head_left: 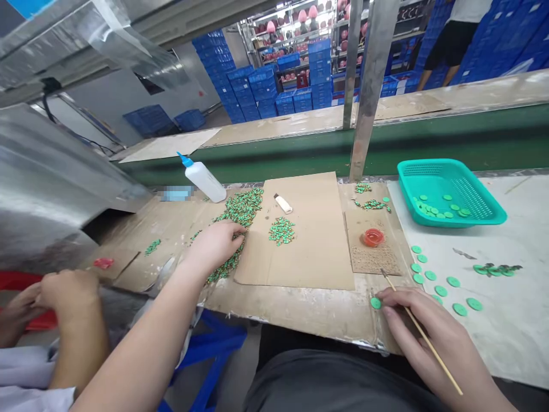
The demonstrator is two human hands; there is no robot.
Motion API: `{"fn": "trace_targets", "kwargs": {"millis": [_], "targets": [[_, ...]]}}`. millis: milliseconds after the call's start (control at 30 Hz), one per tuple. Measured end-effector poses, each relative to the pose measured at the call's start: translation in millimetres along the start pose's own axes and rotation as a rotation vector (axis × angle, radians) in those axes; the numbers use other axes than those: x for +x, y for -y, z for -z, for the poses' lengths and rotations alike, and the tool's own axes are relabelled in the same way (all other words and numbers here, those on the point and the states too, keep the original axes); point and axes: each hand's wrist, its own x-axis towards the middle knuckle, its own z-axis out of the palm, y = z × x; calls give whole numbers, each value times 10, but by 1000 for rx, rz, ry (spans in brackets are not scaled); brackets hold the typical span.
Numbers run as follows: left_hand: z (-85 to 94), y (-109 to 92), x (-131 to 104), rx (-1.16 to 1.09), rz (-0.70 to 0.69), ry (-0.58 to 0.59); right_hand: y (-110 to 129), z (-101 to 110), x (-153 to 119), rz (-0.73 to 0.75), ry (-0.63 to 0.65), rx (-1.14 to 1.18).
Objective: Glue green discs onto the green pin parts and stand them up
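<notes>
My left hand (218, 246) reaches into a pile of tiny green and gold pieces (244, 207). Its thumb and fingers are bent together at the pile's edge, and whatever is between them is hidden. Across my right hand (424, 323) lies a thin wooden stick (433, 349) with a dark tip, held slanting. The same hand's fingertips pinch a green button-like disc (376, 302) near the table's front edge. A smaller heap of the green and gold pieces (282, 230) rests on a cardboard sheet (313, 257). Beyond the stick's tip sits a small red cup (373, 237).
A teal basket (454, 220) holds several green discs; more discs (441, 291) lie scattered before it. A blue-capped white bottle (206, 181) stands behind the pile, and a white USB-stick-like object (283, 203) lies on the cardboard. A co-worker's hands (64, 292) are at far left. A metal post (364, 114) rises behind.
</notes>
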Motion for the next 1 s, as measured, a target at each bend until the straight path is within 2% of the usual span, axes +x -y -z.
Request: {"fn": "trace_targets", "kwargs": {"millis": [133,233,367,467,567,733,900,1000], "targets": [[-25,22,42,-18,21,50,5,4,-6,0,-4,7],[16,95,74,-116,41,27,12,7,-10,-11,0,13],[103,145,90,-374,71,-70,13,4,-18,-30,-3,38],[135,41,31,-635,40,-131,10,2,-26,-38,-22,43],[99,-210,-116,-871,-21,-145,6,13,-16,-4,-61,35],[-60,-793,-437,-1110,-133,-67,66,158,51,19,-36,66],[-228,-1376,-656,-1220,-264,36,189,392,133,-70,-73,118],[-361,-1693,-728,-1139,-366,25,194,442,171,-109,-123,193]]}}
